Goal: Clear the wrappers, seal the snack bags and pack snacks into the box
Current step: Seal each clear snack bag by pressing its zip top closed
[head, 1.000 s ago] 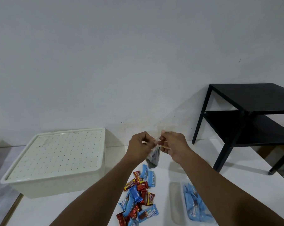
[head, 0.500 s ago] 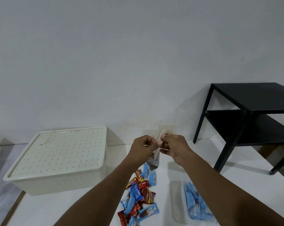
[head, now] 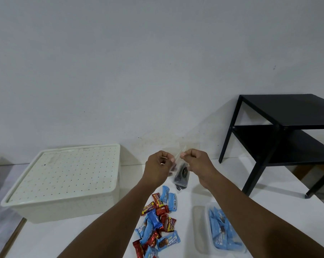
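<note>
A small clear snack bag [head: 180,175] with dark contents hangs in the air above the white table [head: 269,211]. My left hand [head: 157,169] and my right hand [head: 196,164] both pinch its top edge, one at each side. Below the bag lies a loose pile of red and blue wrapped snacks [head: 157,222]. A cream box [head: 64,183] with a dotted lid on it stands at the left. A clear bag of blue snacks [head: 224,231] lies at the lower right, partly behind my right forearm.
A black two-tier side table [head: 280,131] stands on the table at the right, against the white wall. The table's left edge runs close beside the cream box.
My hands have shifted slightly right and apart along the bag's top edge, and the bag hangs a little more to the right. The view has tilted slightly.
</note>
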The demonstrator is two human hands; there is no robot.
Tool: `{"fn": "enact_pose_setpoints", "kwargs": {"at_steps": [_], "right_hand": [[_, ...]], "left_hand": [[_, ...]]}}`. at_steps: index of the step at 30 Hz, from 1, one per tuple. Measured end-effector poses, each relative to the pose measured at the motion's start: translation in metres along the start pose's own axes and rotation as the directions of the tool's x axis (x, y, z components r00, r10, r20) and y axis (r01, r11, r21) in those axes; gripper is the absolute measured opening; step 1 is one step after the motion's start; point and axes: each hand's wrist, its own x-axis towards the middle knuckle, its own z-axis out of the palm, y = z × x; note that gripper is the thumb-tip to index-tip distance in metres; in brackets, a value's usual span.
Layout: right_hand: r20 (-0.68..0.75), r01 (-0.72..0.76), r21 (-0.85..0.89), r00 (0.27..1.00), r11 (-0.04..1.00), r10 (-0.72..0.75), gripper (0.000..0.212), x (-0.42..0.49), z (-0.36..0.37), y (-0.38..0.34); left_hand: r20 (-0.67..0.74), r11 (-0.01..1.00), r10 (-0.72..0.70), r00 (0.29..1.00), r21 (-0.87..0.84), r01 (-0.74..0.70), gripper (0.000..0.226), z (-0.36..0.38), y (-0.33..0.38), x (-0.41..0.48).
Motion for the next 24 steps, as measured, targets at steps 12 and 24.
{"fn": "enact_pose_setpoints", "kwargs": {"at_steps": [12, 24], "right_hand": [[0.038, 0.107, -0.209, 0.994, 0.972, -0.101, 0.017, 0.018, 0.009, 0.018], [0.304, 0.248, -0.384, 0.944, 0.890, -0.132, 0.027, 0.089, 0.033, 0.054]], "left_hand": [[0.211, 0.610, 0.363, 0.908, 0.682, -0.403, 0.029, -0.003, -0.033, -0.027], [-0.007, 0.683, 0.276, 0.961, 0.705, -0.191, 0.029, -0.045, -0.090, 0.061]]}}
